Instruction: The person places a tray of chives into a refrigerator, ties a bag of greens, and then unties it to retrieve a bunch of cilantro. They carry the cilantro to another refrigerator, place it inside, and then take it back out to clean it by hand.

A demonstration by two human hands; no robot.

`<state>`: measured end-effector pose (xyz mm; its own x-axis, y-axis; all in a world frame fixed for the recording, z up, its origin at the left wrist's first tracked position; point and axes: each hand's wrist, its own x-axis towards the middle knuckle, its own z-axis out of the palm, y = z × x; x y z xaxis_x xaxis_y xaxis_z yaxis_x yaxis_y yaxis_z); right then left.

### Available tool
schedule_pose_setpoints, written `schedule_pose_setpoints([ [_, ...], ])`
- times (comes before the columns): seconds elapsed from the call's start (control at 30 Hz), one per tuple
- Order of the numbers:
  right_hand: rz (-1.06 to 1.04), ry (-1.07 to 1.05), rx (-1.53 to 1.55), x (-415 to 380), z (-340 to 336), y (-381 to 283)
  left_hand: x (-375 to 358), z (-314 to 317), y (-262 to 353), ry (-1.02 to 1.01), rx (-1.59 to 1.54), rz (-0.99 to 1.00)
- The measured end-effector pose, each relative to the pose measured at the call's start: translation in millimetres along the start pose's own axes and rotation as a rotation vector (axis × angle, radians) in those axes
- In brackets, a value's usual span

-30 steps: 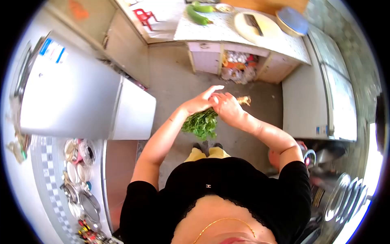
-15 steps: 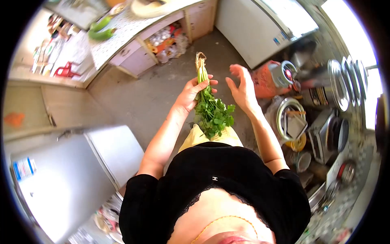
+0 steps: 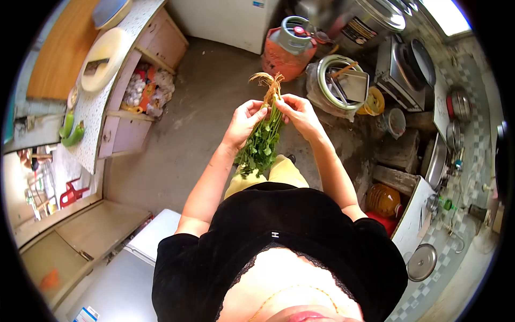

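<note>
A bunch of coriander (image 3: 260, 145) hangs in front of my body, its pale roots (image 3: 271, 83) at the top and its green leaves pointing down toward me. My left hand (image 3: 244, 126) pinches the stems on the left side, just below the roots. From the right, my right hand (image 3: 301, 115) grips the same stem ends with thumb and fingers. The hands are close together with the stems between them. Some fingertips are hidden behind the bunch.
At the left, a counter (image 3: 90, 150) carries a round cutting board (image 3: 107, 45) with a knife (image 3: 97, 65), and green vegetables (image 3: 75, 134). Ahead stands a red gas cylinder (image 3: 287, 61). Right of it are a green-rimmed pot (image 3: 323, 80) and a yellow bucket (image 3: 372, 103).
My right hand has gone from open and apart to gripping the stems beside my left hand. The view has swung to the right, and the counter now shows more fully at the left.
</note>
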<state>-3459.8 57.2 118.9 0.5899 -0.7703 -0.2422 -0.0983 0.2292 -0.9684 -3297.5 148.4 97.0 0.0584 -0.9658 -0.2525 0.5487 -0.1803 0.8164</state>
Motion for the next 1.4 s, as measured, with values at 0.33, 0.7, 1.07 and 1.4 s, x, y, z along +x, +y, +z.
schedule_pose_setpoints([
  [0.33,-0.011,0.063,0.022,-68.6,-164.0,17.5,81.5,146.8,-75.5,-0.172,-0.048,-0.175],
  [0.7,0.074,0.449,0.032,-191.3,-311.8,36.6,131.8,312.1,-177.7,-0.580,-0.265,-0.632],
  [1.07,-0.079,0.818,0.214,-264.6,-385.8,55.2,154.0,426.5,-222.3,-0.956,0.383,-0.602],
  [1.4,-0.458,0.814,-1.162,-263.5,-510.5,35.7,257.9,487.8,-282.9,-1.110,0.213,-0.796],
])
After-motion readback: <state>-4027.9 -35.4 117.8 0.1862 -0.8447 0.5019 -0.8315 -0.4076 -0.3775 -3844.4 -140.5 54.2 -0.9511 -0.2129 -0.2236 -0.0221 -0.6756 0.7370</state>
